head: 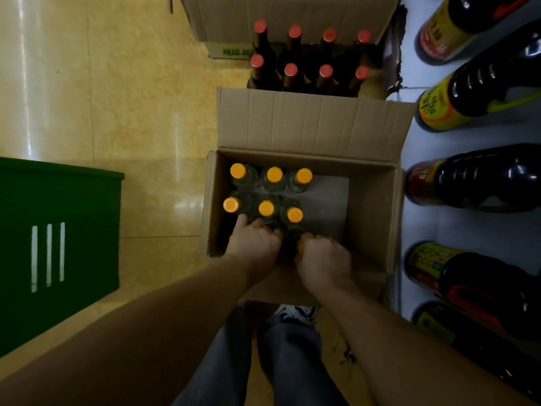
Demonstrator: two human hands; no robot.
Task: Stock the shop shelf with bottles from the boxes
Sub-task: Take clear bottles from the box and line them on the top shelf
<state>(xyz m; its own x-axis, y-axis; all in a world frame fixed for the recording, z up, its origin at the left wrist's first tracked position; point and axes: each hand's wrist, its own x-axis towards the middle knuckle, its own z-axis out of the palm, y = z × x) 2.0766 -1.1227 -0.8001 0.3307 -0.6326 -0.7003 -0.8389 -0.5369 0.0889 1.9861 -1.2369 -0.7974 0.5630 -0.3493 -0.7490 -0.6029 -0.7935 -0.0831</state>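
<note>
Pick-up step. In the near box (377, 218), left grip (254, 244) and right grip (325, 259) each clasp an orange-capped bottle (299, 247) (caps mostly hidden); next, probably: lift both clear, carry right to the shelf (436, 228).

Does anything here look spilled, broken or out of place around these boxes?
Only small dark specks on the floor beside the person's right leg, possibly a spill or dirt. The orange-capped bottles and red-capped bottles stand in tidy rows.
</note>
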